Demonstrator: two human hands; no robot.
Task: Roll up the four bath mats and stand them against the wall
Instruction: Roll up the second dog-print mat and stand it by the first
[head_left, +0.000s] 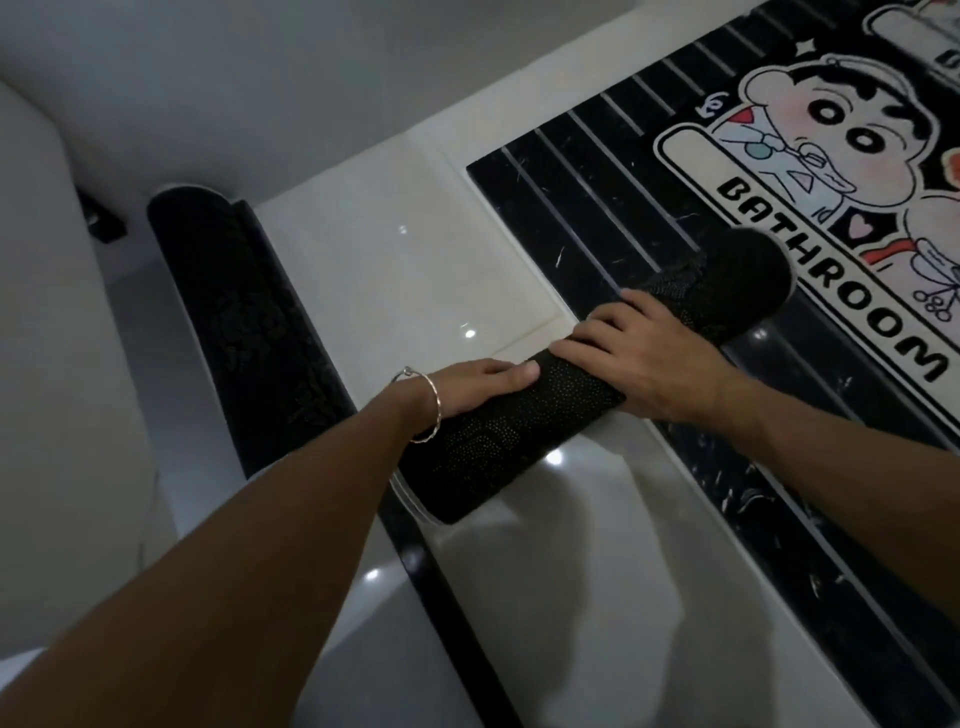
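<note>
Here, the black rolled bath mat with its dotted anti-slip backing (498, 441) looks soft and springy, likely to unroll if released; hold it around the middle. It lies on the glossy white tiled floor (415, 270), overlapping a flat black cartoon "BATHROOM" mat (649, 218). Your left hand (478, 384) and right hand (644, 358) press down on it, fingers spread, not clenched.
</note>
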